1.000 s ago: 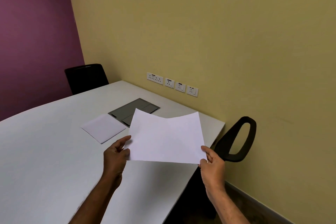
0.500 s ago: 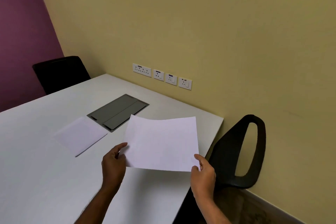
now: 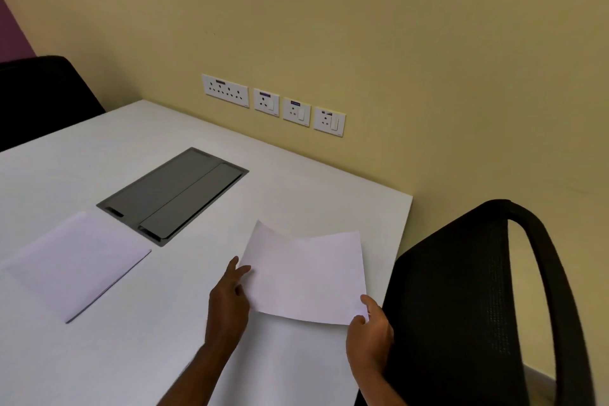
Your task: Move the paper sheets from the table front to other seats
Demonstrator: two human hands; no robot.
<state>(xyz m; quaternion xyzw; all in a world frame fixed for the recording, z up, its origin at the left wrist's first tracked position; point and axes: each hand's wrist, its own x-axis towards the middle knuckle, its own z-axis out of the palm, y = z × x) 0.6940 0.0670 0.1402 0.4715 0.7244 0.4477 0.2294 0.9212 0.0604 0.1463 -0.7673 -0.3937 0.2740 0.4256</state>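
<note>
I hold one white paper sheet (image 3: pixel 306 277) low over the white table (image 3: pixel 290 181), near its right end. My left hand (image 3: pixel 229 300) pinches the sheet's left edge. At the near right corner my right hand (image 3: pixel 369 336) pinches it too. The sheet bows slightly, its far corners raised. A second stack of white paper sheets (image 3: pixel 72 260) lies flat on the table to the left. A black mesh chair (image 3: pixel 478 300) stands right beside the table's right end, next to my right hand.
A grey cable hatch (image 3: pixel 171 194) is set into the table between the two papers. Another black chair (image 3: pixel 39 95) stands at the far left end. Wall sockets (image 3: pixel 273 104) line the yellow wall behind the table.
The view has swung right and down. The held sheet has come lower and closer to the table by the right-hand chair, with both hands still on it.
</note>
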